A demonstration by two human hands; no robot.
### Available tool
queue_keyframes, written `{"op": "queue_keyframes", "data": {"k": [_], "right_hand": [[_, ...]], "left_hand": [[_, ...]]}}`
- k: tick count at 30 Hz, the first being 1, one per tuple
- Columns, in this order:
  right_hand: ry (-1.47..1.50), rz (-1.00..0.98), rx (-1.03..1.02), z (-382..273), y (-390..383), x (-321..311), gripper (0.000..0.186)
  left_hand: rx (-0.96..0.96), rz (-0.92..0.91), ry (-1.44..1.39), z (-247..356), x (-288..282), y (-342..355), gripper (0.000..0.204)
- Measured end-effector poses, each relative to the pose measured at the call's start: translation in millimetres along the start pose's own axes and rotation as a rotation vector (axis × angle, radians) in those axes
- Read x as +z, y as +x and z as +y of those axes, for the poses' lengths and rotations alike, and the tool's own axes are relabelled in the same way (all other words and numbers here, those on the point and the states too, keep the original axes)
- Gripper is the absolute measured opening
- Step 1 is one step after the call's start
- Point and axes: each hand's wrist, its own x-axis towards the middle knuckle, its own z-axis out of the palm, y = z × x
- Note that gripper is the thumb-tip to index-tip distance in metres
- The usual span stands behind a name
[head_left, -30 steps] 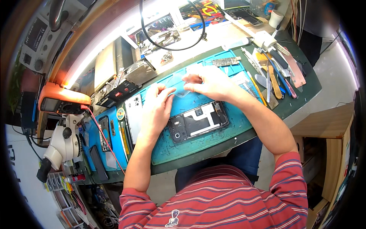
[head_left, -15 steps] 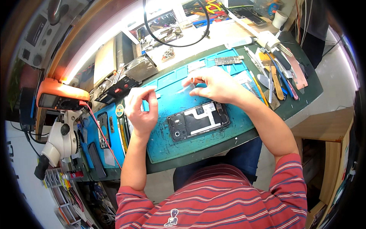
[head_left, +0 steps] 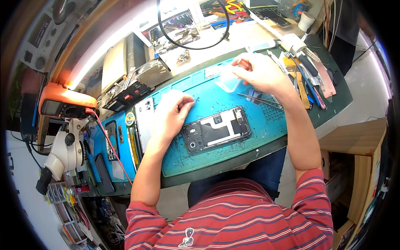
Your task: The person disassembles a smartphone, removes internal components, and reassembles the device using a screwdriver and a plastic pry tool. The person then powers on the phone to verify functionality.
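An opened smartphone [head_left: 204, 135] lies on the blue work mat [head_left: 216, 160], its dark inside with a white-edged panel facing up. My right hand [head_left: 266, 73] is above the far side of the mat, thumb and fingers pinched on a clear plastic piece [head_left: 228, 83], see-through and blurred. Just beyond the phone's left end is my left hand [head_left: 173, 110], fingers curled toward the thumb; whatever they may hold is too small to tell. Tweezers [head_left: 259, 99] lie below my right hand. A white phone back cover [head_left: 144, 110] lies left of my left hand.
An orange multimeter [head_left: 68, 100] with a red lead and a white microscope [head_left: 66, 152] stand at the left. Brushes, blades and other hand tools [head_left: 306, 79] crowd the right. A black cable loop [head_left: 191, 48] hangs over the far side. A dark phone frame [head_left: 111, 139] lies left.
My right hand has moved up and right with the clear plastic piece, and the tweezers now show below it. My left hand has shifted right, closer to the phone, uncovering the white back cover.
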Motion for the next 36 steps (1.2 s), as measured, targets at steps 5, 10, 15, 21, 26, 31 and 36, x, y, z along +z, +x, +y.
{"op": "queue_keyframes", "data": {"k": [5, 10, 15, 21, 26, 31, 36], "right_hand": [[-0.15, 0.314, -0.066, 6, -6, -8, 0.039], [-0.142, 0.472, -0.212, -1, -6, -8, 0.039], [-0.163, 0.494, -0.211, 1, -2, -3, 0.038], [-0.19, 0.534, -0.19, 12, 3, -2, 0.034], [-0.208, 0.574, -0.249, 10, 5, -1, 0.034], [0.191, 0.423, -0.304, 0, 0, 7, 0.038], [0.461, 0.209, -0.411, -26, -20, 27, 0.045]], "left_hand": [[-0.009, -0.049, 0.087, 13, 1, 4, 0.013], [-0.014, 0.012, 0.07, 7, 3, 1, 0.013], [-0.015, 0.001, 0.125, 9, 6, 3, 0.012], [0.015, -0.033, 0.205, 17, 5, 5, 0.01], [0.15, 0.027, 0.172, 0, 5, 2, 0.009], [-0.25, 0.015, -0.415, 8, -11, -1, 0.009], [-0.245, 0.051, -0.609, 14, -19, -4, 0.018]]}}
